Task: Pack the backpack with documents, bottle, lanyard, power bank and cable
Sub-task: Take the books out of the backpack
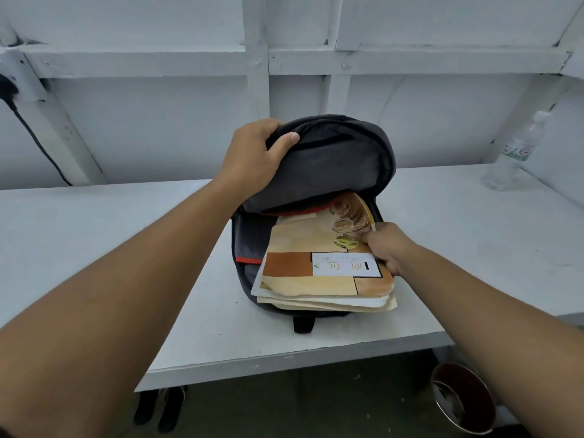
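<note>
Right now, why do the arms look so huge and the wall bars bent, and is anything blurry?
In the head view, the wide-angle lens bows the wall beams and swells the forearms near the lower corners. Also in the head view, the light is soft and even, with no glare on the table. The documents in the backpack look sharp, but the bottle at the right edge is smeared.

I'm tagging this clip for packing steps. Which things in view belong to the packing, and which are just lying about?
Packing: backpack, held open by the left hand; documents, gripped by the right hand; bottle, standing on the table.
Lying about: red bucket on the floor; black cord on the wall.
</note>
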`<state>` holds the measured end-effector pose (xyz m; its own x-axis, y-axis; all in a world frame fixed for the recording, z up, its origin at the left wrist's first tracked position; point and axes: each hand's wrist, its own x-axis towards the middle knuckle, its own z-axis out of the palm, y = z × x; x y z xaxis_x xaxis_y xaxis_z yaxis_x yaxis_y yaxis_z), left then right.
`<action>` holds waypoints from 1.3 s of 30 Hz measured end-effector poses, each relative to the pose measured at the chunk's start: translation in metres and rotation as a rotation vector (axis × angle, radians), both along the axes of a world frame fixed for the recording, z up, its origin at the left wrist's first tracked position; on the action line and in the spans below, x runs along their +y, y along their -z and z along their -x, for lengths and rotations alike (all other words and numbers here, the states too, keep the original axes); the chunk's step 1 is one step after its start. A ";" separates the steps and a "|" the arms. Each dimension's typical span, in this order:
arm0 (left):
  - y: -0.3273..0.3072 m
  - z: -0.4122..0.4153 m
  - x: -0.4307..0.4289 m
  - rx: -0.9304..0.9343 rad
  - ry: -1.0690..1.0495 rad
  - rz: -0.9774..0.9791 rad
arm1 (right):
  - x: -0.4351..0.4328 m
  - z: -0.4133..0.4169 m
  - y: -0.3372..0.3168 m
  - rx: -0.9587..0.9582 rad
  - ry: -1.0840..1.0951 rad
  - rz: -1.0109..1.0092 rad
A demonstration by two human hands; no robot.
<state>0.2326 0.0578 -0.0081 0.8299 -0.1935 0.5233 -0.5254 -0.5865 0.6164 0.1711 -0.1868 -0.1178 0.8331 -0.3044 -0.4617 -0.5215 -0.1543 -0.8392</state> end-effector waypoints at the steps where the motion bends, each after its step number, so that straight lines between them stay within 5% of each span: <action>1: 0.000 -0.001 0.000 -0.001 -0.001 0.004 | 0.000 0.006 -0.002 -0.016 0.003 -0.006; 12: 0.061 0.004 -0.005 0.031 -0.092 0.051 | -0.001 0.061 -0.003 -0.066 -0.065 0.021; 20: 0.093 0.058 -0.017 0.104 -0.198 -0.102 | -0.031 0.132 0.009 -0.146 -0.153 0.049; 25: 0.106 0.115 -0.038 0.314 -0.422 -0.277 | -0.054 0.180 0.006 -0.289 -0.220 0.209; 30: 0.122 0.223 -0.064 0.787 -0.377 0.560 | -0.063 0.226 0.000 -0.393 -0.254 0.314; 33: 0.132 0.276 -0.069 1.018 -0.281 0.613 | -0.065 0.250 0.000 -0.432 -0.262 0.313; 39: 0.136 0.322 -0.058 1.080 -0.074 0.601 | -0.062 0.281 -0.013 -0.495 -0.159 0.113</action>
